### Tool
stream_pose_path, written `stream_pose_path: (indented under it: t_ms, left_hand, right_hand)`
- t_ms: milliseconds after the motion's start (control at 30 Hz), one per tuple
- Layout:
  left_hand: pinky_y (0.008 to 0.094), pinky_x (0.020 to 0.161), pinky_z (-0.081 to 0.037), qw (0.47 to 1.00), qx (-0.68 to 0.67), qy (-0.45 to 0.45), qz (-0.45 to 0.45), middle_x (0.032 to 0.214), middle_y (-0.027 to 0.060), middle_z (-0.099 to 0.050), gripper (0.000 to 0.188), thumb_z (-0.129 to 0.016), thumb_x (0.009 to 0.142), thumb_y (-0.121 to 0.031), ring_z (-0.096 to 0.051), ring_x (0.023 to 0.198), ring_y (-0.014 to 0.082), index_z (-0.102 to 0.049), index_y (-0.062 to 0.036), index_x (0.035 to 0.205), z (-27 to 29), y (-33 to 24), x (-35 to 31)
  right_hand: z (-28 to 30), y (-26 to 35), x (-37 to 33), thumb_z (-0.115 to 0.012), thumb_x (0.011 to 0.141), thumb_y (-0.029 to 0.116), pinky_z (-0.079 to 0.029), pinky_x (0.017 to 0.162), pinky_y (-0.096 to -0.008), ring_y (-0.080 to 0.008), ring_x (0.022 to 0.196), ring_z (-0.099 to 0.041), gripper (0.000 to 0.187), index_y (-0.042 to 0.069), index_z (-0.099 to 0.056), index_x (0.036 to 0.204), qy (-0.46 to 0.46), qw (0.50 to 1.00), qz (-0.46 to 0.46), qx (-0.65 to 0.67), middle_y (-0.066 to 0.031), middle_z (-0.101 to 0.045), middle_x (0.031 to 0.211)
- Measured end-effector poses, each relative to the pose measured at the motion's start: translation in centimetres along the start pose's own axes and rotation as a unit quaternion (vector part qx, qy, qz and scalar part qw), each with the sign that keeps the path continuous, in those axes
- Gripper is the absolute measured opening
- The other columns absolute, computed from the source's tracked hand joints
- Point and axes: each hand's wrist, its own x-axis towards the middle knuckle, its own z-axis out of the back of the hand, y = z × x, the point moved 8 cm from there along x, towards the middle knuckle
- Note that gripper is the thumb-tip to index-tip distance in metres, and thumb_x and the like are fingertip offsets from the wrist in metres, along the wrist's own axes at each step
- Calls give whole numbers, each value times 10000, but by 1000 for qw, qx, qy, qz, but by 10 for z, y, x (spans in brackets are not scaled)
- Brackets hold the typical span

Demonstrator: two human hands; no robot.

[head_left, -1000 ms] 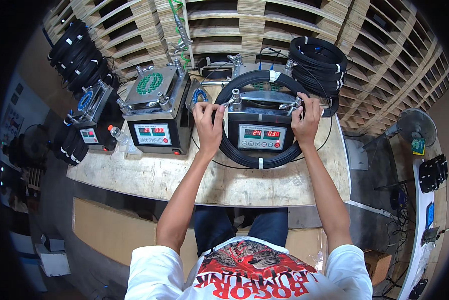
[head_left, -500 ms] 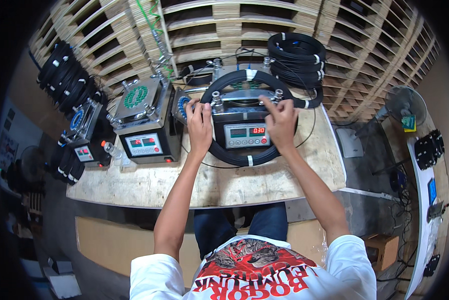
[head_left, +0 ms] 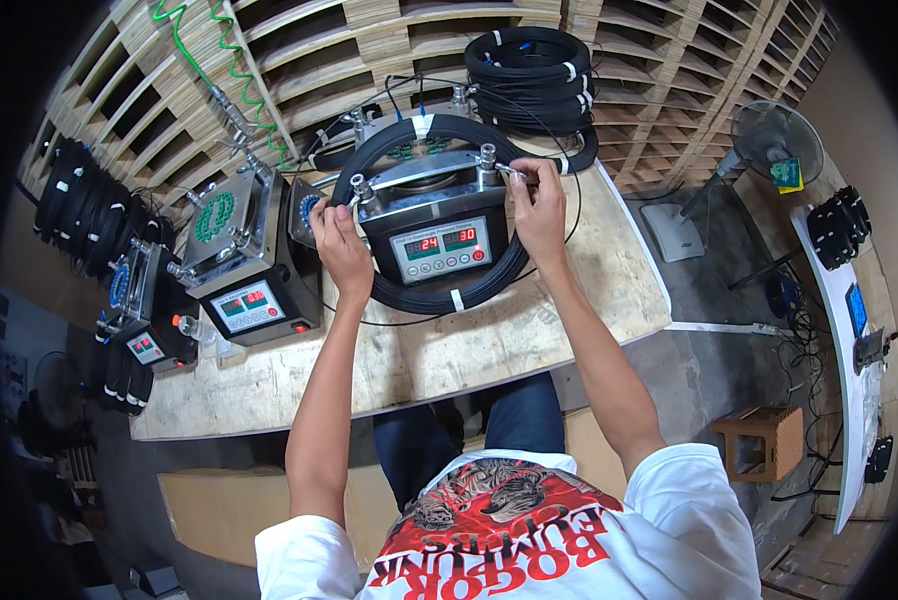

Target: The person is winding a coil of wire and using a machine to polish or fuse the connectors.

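A black machine (head_left: 439, 240) with a metal top plate and red digit displays stands on the wooden bench (head_left: 529, 330). A coil of black cable (head_left: 469, 293) with white ties lies looped around it. My left hand (head_left: 341, 247) rests at the machine's left front corner, fingers pinched on a cable end by the left metal post. My right hand (head_left: 537, 205) is at the right rear corner, pinching the other thin cable end beside the right post.
A second similar machine (head_left: 249, 270) with its lid raised stands to the left, a third (head_left: 139, 320) further left. Stacked black cable coils (head_left: 529, 70) lie behind, more coils (head_left: 89, 210) at far left. A green spiral hose (head_left: 204, 50) hangs above. A fan (head_left: 764, 140) stands at right.
Both hands shifted from the machine's front corners up toward the posts. The view has tilted, so machine and bench sit lower and more slanted in the picture.
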Motion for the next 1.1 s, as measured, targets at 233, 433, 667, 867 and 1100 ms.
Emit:
stream_pose_path:
  t_ms: [233, 433, 667, 867, 1100]
  left_hand:
    - [449, 911, -461, 1000, -11, -5, 8, 1217, 265, -545, 477, -384, 1087, -325, -594, 1041, 435, -604, 91, 1005, -2, 1, -3]
    - [445, 908, -466, 1000, -14, 0, 17, 1223, 257, -550, 492, -385, 1086, -335, -595, 1053, 436, -618, 97, 1050, -1, 5, -2]
    - [414, 874, -451, 1000, -16, -18, -1, 1167, 237, -545, 481, -365, 1094, -313, -578, 974, 373, -584, 101, 983, -3, 5, -2]
    - [451, 857, -483, 1000, 1, -3, 4, 1223, 245, -555, 474, -380, 1085, -308, -615, 1008, 425, -625, 97, 1076, 0, 5, -3]
    - [458, 865, -476, 1000, -17, -3, 14, 1201, 246, -554, 439, -387, 1083, -307, -601, 1024, 438, -606, 65, 1001, 0, 8, -3]
  right_hand:
    - [-3, -37, 19, -563, 1036, 208, -389, 555, -259, -63, 625, -490, 221, 9, -593, 1127, 49, 994, -93, -26, -12, -549, 700]
    - [-13, -21, 12, -611, 1010, 218, -375, 505, -236, -57, 561, -479, 252, 37, -532, 1166, 88, 994, -60, 13, -14, -541, 682]
    - [-4, -17, 15, -646, 966, 154, -441, 569, -294, -133, 621, -587, 211, -16, -560, 1057, 114, 987, -109, -36, -83, -620, 693]
    - [-7, -10, 8, -663, 935, 72, -453, 593, -290, -121, 652, -585, 142, -39, -584, 975, 87, 994, -65, -18, -99, -640, 747]
    - [-6, -28, 6, -708, 929, 141, -461, 575, -226, -79, 661, -584, 210, -4, -600, 1034, 130, 973, -181, 67, -53, -649, 761]
